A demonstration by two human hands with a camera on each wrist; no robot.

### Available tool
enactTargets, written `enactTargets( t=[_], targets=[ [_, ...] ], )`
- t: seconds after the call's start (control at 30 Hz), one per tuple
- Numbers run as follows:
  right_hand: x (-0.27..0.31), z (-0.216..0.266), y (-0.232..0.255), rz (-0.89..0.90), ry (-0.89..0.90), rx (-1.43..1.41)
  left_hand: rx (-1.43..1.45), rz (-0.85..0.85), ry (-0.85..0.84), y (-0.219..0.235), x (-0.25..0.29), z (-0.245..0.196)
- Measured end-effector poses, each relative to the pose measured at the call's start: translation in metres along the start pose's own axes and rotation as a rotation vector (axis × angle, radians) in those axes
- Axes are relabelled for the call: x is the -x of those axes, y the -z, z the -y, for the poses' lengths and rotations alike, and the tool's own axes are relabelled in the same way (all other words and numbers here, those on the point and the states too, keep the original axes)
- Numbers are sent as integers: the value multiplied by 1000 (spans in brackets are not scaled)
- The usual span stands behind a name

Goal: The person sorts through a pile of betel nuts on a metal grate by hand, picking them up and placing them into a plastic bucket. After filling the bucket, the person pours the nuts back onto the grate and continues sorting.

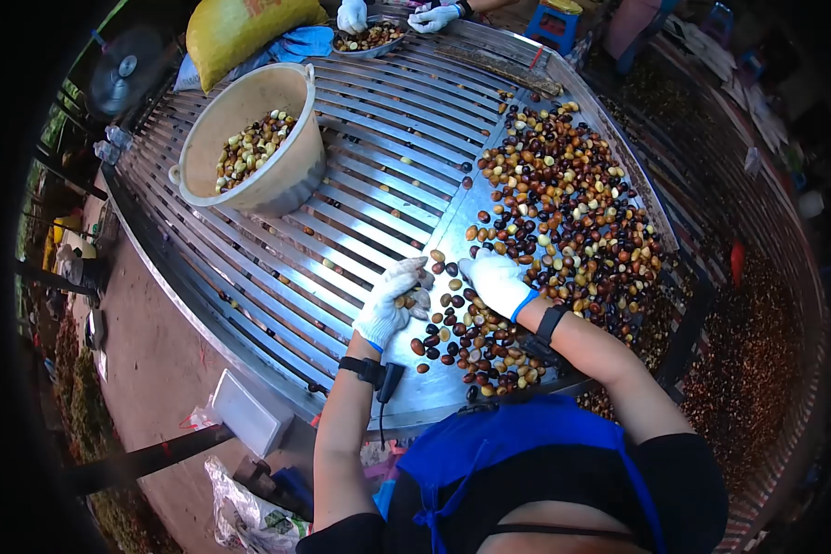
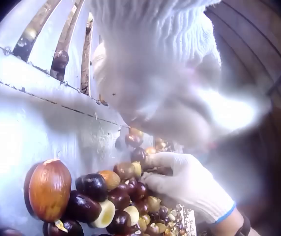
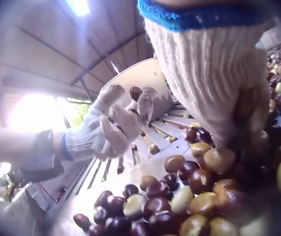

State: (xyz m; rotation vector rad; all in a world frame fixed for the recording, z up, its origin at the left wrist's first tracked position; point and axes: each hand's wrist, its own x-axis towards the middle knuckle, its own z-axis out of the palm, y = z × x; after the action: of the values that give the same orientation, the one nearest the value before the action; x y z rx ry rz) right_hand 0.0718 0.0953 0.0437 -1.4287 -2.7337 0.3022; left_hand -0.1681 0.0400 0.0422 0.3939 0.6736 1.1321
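Observation:
My left hand [image 1: 393, 300], in a white knit glove, is held over the edge of the slats with its fingers curled round several nuts [image 1: 406, 301]. A dark brown nut [image 3: 136, 93] shows at its fingertips in the right wrist view. My right hand [image 1: 499, 283], gloved in white with a blue cuff, reaches down into the loose nuts on the metal sheet. Its fingers and thumb bend together in the left wrist view, and a brown nut [image 3: 246, 104] shows between them in the right wrist view. Glossy brown, near-black and cream nuts [image 1: 563, 203] spread beyond and beside it.
A large pale tub [image 1: 295, 175] partly filled with nuts stands on the slatted metal table [image 1: 388, 157]. At the far edge another person's gloved hands [image 1: 434, 18] are by a bowl [image 1: 371, 50] of nuts. A yellow sack [image 1: 240, 37] lies at the back left.

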Motion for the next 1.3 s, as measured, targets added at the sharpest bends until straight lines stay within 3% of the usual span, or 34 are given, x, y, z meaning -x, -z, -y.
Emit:
enactTargets(
  t=[0.03,0.1,0.13,0.17,0.23,0.37,0.43,0.5,0.53,0.57,0.63,0.67,0.77,0.83,0.9,0.97,1.03,1.13,1.23,1.27,1.3],
  targets=[
    [2,-3,5,63,-12,-23,-153,51,8,-6,-2,2],
    [5,-18,2,106,-46,-115,-622,-22,197,-22,0,2],
    [12,-24,10,28,-9,-258,-991,-118,282,-66,14,-11],
    [12,-38,-1,-87,99,-272,-1382,-73,148,-63,11,2],
    [24,-37,37,197,-305,-902,-1990,49,-195,-54,10,24],
    [60,-70,24,240,-419,-1758,-2089,122,-382,-61,21,42],
    [83,-90,-4,197,-180,-2096,-2106,146,-393,-69,19,44],
    [93,-81,16,203,-109,-2256,-2113,153,-379,-75,16,47],
    [98,-78,15,129,-196,-2353,-2147,136,-265,-84,15,48],
    [97,-79,14,146,-184,-2441,-2185,130,-288,-84,14,49],
    [96,-92,17,402,-97,-2531,-2160,165,-325,-82,12,52],
    [88,-84,16,184,-255,-2666,-2203,174,-423,-79,12,54],
    [84,-75,31,267,-283,-2802,-2272,302,-408,-78,12,57],
    [75,-62,38,44,-256,-2755,-2319,328,-404,-77,6,62],
    [73,-61,28,-3,-311,-2733,-2248,351,-460,-74,4,64],
    [73,-59,23,-8,-503,-2742,-2173,282,-454,-65,-5,75],
    [75,-45,37,-20,-456,-2795,-2056,277,-418,-58,-13,76],
    [76,-42,41,-42,-535,-2813,-2181,243,-463,-62,-11,83],
    [77,-45,35,-70,-497,-2763,-2469,136,-533,-77,-2,86],
    [79,-45,33,-131,-557,-2746,-2495,131,-582,-61,-12,95],
    [83,-44,36,-126,-483,-2738,-2346,119,-738,-58,-13,95]
  ],
)
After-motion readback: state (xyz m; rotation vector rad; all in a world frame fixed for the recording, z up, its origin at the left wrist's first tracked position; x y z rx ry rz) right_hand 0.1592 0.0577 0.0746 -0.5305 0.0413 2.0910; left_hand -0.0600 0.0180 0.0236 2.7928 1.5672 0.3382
